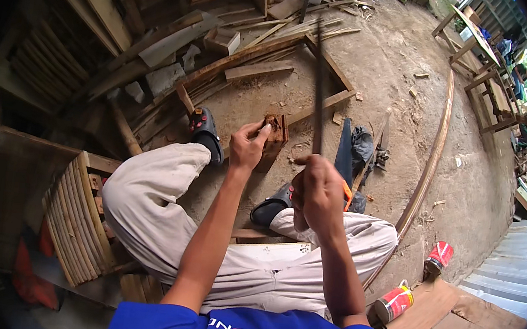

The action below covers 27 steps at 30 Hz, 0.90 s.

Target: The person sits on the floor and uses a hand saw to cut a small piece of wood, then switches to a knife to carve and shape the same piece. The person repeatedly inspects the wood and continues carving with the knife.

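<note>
My left hand is closed around the upper part of a reddish-brown wooden block, which stands between my feet. Crumbly brown bits, perhaps shavings, lie at its top beside my thumb. In my right hand, a long, narrow, dark blade-like tool points up and away from me; its handle is hidden in my fist. The tool is apart from the block, to its right. Just behind my right hand lies a handsaw, its orange handle partly covered by my fingers.
A wooden frame and scrap boards lie ahead. Black plastic sits beside the saw. A long wooden strip curves along the right. Two red cans stand near plywood. A slatted wooden piece is at left.
</note>
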Tool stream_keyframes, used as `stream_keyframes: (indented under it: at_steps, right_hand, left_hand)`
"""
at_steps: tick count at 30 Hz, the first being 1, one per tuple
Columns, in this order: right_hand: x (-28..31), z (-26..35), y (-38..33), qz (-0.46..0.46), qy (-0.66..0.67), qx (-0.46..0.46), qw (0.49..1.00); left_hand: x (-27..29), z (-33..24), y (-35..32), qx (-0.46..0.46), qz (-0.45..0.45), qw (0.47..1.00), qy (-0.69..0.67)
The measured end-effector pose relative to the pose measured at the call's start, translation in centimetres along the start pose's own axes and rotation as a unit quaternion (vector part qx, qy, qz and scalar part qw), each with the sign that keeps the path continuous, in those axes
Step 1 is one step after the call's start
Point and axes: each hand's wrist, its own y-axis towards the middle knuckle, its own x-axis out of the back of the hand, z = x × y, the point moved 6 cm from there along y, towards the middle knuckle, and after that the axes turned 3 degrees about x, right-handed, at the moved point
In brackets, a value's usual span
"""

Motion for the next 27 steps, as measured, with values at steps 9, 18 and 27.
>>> stream_keyframes:
  at_steps: [9, 18, 27]
  right_hand:
    - [-0.2, -10.0, -0.9, -0.030, -0.215, -0.059, 0.974]
    - [2.0, -13.3, -0.4, -0.061, -0.093, -0.058, 0.992]
    - [-1.0, -12.4, -2.3, -0.041, -0.168, -0.016, 0.985]
  left_hand:
    - [0.6, -0.1, 1.1, 0.027, 0.011, 1.000, 0.001]
    - [2.5, -1.9, -0.4, 0.111, 0.014, 0.989, -0.094]
    - [2.8, -1.5, -0.5, 0.145, 0.003, 0.983, -0.109]
